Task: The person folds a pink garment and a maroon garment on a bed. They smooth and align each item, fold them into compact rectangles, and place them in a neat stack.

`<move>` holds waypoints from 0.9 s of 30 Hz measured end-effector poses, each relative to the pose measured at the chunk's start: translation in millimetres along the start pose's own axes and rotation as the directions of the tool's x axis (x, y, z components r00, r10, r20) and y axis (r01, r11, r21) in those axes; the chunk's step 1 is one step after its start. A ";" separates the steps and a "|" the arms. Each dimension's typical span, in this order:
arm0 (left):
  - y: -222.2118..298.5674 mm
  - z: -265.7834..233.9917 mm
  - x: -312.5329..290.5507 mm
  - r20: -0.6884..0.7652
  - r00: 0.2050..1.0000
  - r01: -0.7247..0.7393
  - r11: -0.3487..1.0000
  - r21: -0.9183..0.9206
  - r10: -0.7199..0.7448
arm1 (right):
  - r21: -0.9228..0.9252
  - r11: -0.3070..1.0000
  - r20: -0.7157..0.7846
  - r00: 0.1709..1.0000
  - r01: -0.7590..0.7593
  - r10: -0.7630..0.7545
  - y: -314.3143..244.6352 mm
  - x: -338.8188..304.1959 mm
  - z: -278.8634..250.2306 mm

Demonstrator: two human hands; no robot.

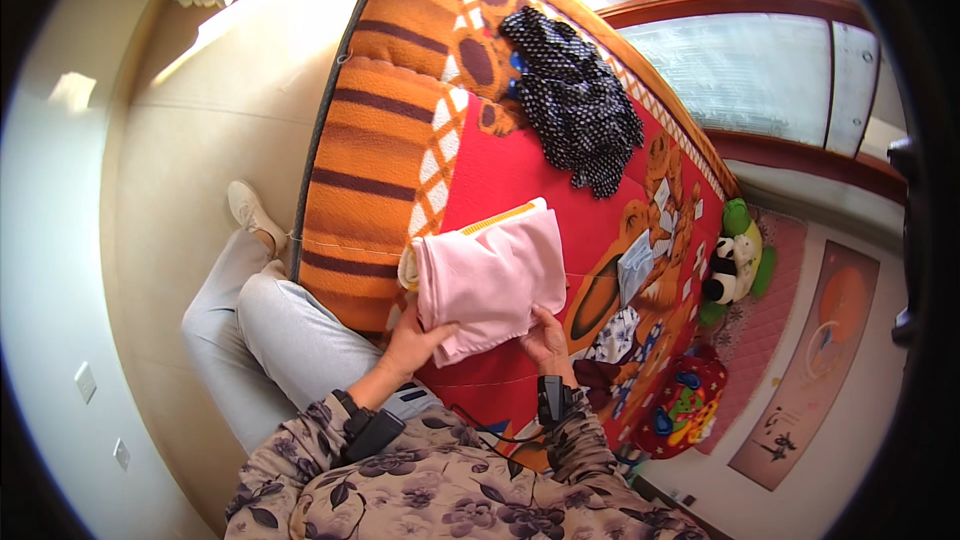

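A folded pink cloth point(492, 285) lies in front of me, partly over a folded white and yellow cloth point(409, 268) whose edges show at its left and far sides. My left hand point(413, 342) is closed on the near left corner of the pink cloth, thumb on top and the other fingers partly hidden. At the near right corner, my right hand point(547, 342) pinches the same cloth's edge. Beyond them a crumpled black garment with white dots point(580, 100) rests on the red patterned bedspread point(490, 175).
Right of the cloths lie a light blue face mask point(635, 268) and a crumpled blue-and-white patterned cloth point(613, 338). A panda plush toy point(730, 268) and a colourful red cushion point(688, 402) sit along the right side. The bed's dark-piped edge point(318, 155) runs along my left, above a tiled floor point(215, 155).
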State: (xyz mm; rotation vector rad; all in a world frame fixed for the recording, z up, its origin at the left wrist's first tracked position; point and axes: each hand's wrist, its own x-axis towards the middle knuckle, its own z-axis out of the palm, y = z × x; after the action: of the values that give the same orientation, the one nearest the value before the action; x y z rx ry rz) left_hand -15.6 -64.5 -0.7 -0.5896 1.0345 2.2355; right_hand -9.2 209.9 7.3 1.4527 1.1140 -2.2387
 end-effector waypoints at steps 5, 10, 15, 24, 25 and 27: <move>23.0 11.7 -11.0 -0.061 0.998 -0.036 0.994 -0.107 0.029 | 0.178 0.984 0.129 0.991 0.008 -0.032 -6.5 -19.0 26.6; 97.6 37.1 -17.6 -0.012 1.000 0.006 0.999 -0.054 -0.007 | 0.188 0.973 0.292 0.939 0.133 -0.184 -40.7 -46.8 70.0; 151.4 53.0 -28.1 0.148 0.960 -0.260 0.953 0.159 0.237 | 0.361 0.896 0.494 0.762 0.259 -0.419 -62.5 -64.5 99.6; 68.0 -52.9 9.4 -0.152 0.983 -0.070 0.975 0.212 0.104 | 0.213 0.976 0.275 0.961 -0.041 -0.020 60.0 8.9 62.2; 55.0 -61.8 11.5 -0.257 0.961 -0.055 0.979 0.198 0.106 | 0.193 0.981 0.279 0.957 0.022 -0.077 73.2 13.3 56.4; 45.3 -71.3 18.9 -0.238 0.949 -0.136 0.947 0.291 0.209 | 0.208 0.977 0.329 0.937 0.049 -0.117 77.7 18.6 48.8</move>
State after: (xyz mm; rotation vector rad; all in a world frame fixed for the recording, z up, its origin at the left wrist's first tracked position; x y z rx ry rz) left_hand -49.9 -137.9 -31.0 -0.7125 1.5559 2.1463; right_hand -6.3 126.2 -34.4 1.0358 0.8784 -2.5952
